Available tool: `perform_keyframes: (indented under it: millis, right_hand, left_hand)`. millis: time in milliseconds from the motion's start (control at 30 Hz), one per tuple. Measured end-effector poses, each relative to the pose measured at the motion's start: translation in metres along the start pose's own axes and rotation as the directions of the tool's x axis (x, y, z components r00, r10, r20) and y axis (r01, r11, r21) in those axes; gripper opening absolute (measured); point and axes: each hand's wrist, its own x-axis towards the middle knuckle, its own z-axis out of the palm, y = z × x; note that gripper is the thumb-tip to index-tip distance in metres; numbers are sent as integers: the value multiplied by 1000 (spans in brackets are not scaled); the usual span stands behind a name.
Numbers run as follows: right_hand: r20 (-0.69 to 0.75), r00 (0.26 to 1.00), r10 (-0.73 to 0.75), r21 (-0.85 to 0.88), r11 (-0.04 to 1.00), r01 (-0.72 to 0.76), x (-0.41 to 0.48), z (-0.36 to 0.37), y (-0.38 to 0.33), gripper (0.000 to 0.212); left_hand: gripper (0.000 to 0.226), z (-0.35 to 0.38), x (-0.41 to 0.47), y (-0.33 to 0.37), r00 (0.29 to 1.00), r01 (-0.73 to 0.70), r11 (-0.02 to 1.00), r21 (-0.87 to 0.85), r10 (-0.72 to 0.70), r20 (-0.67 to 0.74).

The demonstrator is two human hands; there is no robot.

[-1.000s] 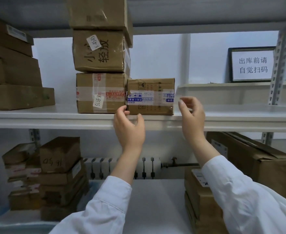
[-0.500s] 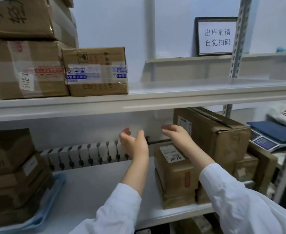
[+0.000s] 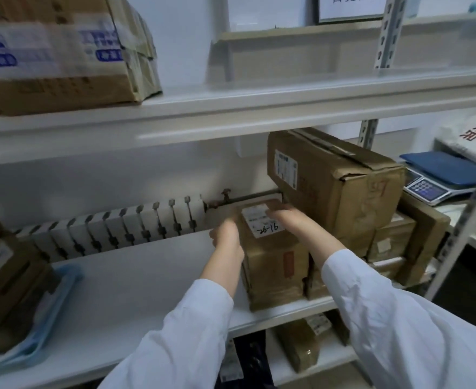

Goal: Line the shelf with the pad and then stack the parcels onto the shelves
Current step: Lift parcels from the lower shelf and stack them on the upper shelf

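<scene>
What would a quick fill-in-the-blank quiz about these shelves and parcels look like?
1. The left hand and right hand hold a parcel whose label reads ____.
2. A bigger box sits to that parcel's ____.
3. The pad under the left stack is coloured ____.

Missing words: 91-92; right; blue.

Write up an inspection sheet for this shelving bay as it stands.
Surface: white middle shelf, blue pad under boxes at its left end.
Job's things: labelled parcel on the middle shelf beside a large box; taped parcel on the upper shelf.
Clutter: nothing seen.
Hands: left hand grips the labelled parcel's left side; right hand lies on its top, grip unclear.
Cables: nothing seen.
Surroundings: radiator behind, weighing scale at right, framed sign above.
</scene>
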Motion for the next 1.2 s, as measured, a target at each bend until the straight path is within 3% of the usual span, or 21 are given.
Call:
perform_keyframes:
  millis: [100,233,433,500,600,700,800,933,1000,1100,1200]
  right_hand:
    - [26,999,29,49,998,-30,5,1,6,54]
    - [35,999,40,80,996,-43,5,-2,11,51]
    - [10,1000,-8,262,965,5,-2,-6,8,37]
    - [-40,998,-41,310,950,51,-7,-7,1,45]
    - [-102,990,-97,410,903,130,-17,-7,-13,56]
    - [-138,981,-138,477,858,188,-33,-8,-26,47]
    - [-178,972,-154,458,861,220,-43,-9,-32,47]
    - [-275,950,-150,234,948,217,-65,-7,-47,85]
    - [-316,937,-148,119,974,194,-78,-8,-53,83]
    - [-326,924,-199,49,973,227,-102,-7,-62,96]
    - [-338,914,-224,-15,972,233,-123,-9,-70,85]
  left_hand:
    - [44,1,6,-23,993,48,998,49,-53,103]
    - [33,-8,-1,-40,956,54,994,95,-78,282]
    - [55,-21,-7,-34,924,105,982,159,-156,348]
    - [60,-28,-10,-30,913,144,974,176,-200,355]
    - [55,-41,-10,-21,925,170,980,99,-193,326]
    - [55,-58,-5,-11,946,152,987,51,-161,281]
    - [57,-76,-11,3,941,168,984,54,-177,290]
    - [64,-108,-20,24,913,200,978,55,-206,351]
    - [66,-124,-23,32,894,210,974,79,-224,388]
    - [79,-141,-32,42,873,175,974,144,-221,435]
    - [96,-154,-41,50,864,73,961,265,-194,464]
